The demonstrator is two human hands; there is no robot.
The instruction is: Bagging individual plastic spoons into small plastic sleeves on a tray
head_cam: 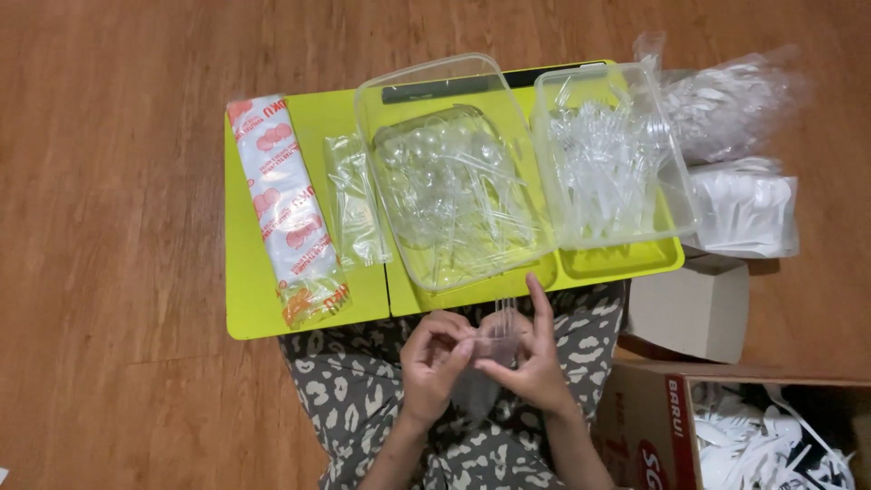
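Observation:
My left hand (pixel 435 363) and my right hand (pixel 535 358) meet over my lap, just below the near edge of a yellow-green table (pixel 249 290). Together they hold a small clear plastic bag (pixel 494 349) with a clear plastic fork (pixel 505 313) sticking up out of it. The left fingers pinch the bag's left side; the right hand grips its right side with the index finger raised. On the table just beyond the hands stands a clear tub (pixel 454 172) of clear spoons. To its right stands a second clear tub (pixel 608 154) of clear forks.
A long printed sleeve (pixel 283 209) lies on the table's left, with a stack of small clear bags (pixel 356 204) beside it. Bags of white cutlery (pixel 739 150) lie on the right. A cardboard box (pixel 726 426) of white cutlery and a small box (pixel 689 308) sit on the wooden floor.

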